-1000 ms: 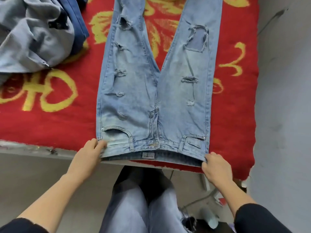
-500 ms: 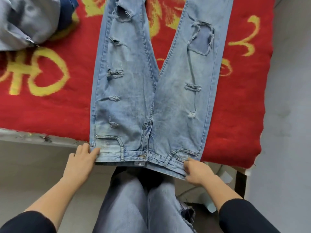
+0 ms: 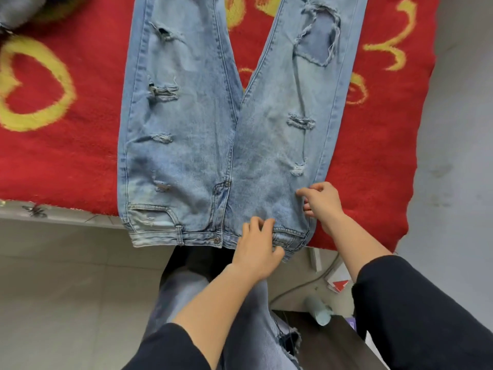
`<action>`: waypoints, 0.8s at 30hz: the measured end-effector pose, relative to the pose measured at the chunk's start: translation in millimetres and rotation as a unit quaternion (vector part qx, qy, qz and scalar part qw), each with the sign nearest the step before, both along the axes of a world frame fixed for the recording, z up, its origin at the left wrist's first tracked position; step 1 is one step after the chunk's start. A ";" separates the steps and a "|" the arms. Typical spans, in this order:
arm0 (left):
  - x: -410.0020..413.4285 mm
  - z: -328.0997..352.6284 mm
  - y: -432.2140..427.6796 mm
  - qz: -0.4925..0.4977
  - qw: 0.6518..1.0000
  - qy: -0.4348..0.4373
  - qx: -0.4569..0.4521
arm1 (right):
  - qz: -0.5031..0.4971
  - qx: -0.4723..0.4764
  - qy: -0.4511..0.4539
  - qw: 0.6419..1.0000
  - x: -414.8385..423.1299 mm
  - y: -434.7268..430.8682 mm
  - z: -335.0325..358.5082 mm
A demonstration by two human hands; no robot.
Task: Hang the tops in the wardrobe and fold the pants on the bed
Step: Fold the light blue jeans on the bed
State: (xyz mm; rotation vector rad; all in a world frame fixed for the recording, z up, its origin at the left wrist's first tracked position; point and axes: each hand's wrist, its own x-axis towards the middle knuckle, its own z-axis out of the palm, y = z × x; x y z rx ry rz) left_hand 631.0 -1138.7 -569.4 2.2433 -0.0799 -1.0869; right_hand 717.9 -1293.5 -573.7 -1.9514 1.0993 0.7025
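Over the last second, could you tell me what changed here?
The left hand let go of the waistband's left corner and crossed to its right half, gripping there. The right hand moved up from the right corner to pinch the outer seam. The jeans stay flat on the blanket.

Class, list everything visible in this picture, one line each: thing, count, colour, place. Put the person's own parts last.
jeans: one, light blue, ripped, flat on the blanket, waistband at the bed's near edge.
blanket: one, red with yellow pattern, covering the bed.
garment: one, grey, top left corner, mostly cut off.
tube-shaped object: one, pale green, lower right by dark furniture.
cable: one, grey, on the floor.
legs: two, in faded grey-blue jeans, bottom centre.
left hand: one, bare, gripping the waistband.
right hand: one, bare, pinching the jeans' outer edge.
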 end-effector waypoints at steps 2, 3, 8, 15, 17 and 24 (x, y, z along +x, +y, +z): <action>3.6 0.2 -7.2 0.038 0.998 0.045 0.004 | -0.068 0.104 0.002 0.992 4.2 6.0 4.3; 5.8 0.6 -8.3 0.041 0.998 0.056 0.008 | -0.059 0.112 -0.002 0.992 5.3 7.5 5.5; 19.2 -2.0 -5.4 0.039 0.994 0.104 0.004 | 0.081 -0.168 -0.032 0.982 24.4 -5.9 3.1; 19.7 -6.2 2.3 0.062 0.990 0.127 -0.026 | 0.017 -0.025 -0.006 1.000 23.6 8.1 5.7; 20.4 -3.1 -2.5 0.082 0.986 0.145 -0.021 | 0.017 0.025 -0.010 1.000 28.7 19.5 12.2; 32.0 11.0 -8.0 0.347 0.921 0.172 -0.049 | -0.013 0.246 0.068 0.967 63.2 82.3 45.0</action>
